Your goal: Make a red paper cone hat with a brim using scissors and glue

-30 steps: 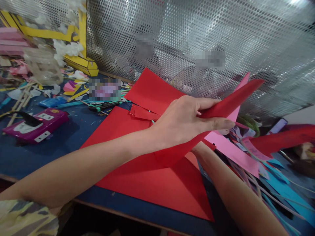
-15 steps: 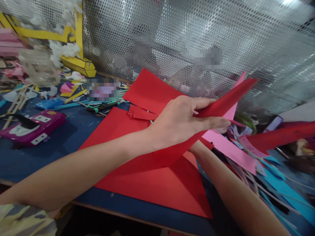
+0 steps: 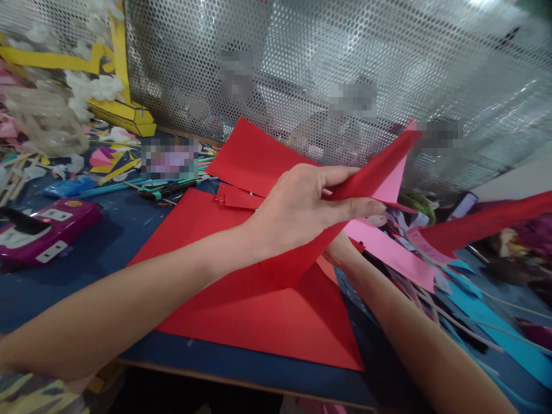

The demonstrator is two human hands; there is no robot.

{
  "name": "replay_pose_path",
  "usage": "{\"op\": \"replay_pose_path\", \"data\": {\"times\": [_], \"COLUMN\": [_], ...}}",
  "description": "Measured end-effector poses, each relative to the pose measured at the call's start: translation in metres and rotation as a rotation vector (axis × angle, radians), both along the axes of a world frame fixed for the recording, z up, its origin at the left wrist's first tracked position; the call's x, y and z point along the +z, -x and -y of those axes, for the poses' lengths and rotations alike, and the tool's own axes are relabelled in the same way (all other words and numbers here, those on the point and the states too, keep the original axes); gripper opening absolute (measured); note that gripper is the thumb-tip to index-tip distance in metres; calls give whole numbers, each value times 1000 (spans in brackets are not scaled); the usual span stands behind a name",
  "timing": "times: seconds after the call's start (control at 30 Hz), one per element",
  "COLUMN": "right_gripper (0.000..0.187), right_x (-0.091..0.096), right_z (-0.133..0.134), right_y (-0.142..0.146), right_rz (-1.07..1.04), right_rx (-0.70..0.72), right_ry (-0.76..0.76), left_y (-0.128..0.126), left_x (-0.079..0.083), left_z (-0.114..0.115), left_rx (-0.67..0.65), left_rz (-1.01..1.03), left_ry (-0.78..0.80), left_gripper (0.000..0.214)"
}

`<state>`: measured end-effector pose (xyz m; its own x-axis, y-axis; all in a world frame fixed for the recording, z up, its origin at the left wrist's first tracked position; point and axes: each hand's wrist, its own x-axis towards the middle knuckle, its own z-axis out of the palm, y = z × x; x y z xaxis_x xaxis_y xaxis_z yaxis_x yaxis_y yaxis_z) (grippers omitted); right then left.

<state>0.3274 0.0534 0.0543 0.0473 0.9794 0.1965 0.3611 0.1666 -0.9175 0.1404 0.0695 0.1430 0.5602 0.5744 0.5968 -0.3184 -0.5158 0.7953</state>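
Note:
My left hand [image 3: 297, 207] reaches across from the left, its thumb and fingers closed on a folded sheet of red paper [image 3: 304, 259]. That sheet is raised and slants up to the right. My right hand [image 3: 340, 248] is behind and below it, with its fingers hidden by the paper and my left hand. Pink paper [image 3: 394, 181] shows behind the raised fold. Under both hands a large red sheet [image 3: 259, 328] lies flat on the table, with another red sheet [image 3: 254, 150] farther back. Small red paper pieces [image 3: 241, 200] lie between these two.
A cutter knife [image 3: 168, 190] lies left of the red sheets. Farther left are a purple power strip [image 3: 64, 221], a clear jar [image 3: 54, 126] and a yellow paper structure [image 3: 121, 118]. Pink paper [image 3: 397, 253] and blue strips [image 3: 495, 322] lie right. A perforated silver sheet [image 3: 185, 63] rises behind.
The whole view has shifted slightly, so things appear farther left. My left hand keeps its hold on the folded red paper, and both hands stay in nearly the same pose.

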Motion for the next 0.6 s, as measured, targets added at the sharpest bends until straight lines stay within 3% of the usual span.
{"op": "replay_pose_path", "data": {"times": [0.13, 0.33, 0.6], "right_gripper": [13, 15, 18], "right_x": [-2, -7, 1], "right_z": [7, 20, 42], "right_y": [-8, -28, -40], "right_rz": [-117, -228, -98], "right_rx": [46, -100, -193], "right_ry": [30, 107, 122], "left_y": [1, 1, 0], "left_x": [3, 2, 2], "left_z": [2, 1, 1], "left_rx": [11, -13, 32], "left_rz": [-14, 6, -3], "left_ry": [21, 24, -9], "left_gripper": [14, 17, 25]}}
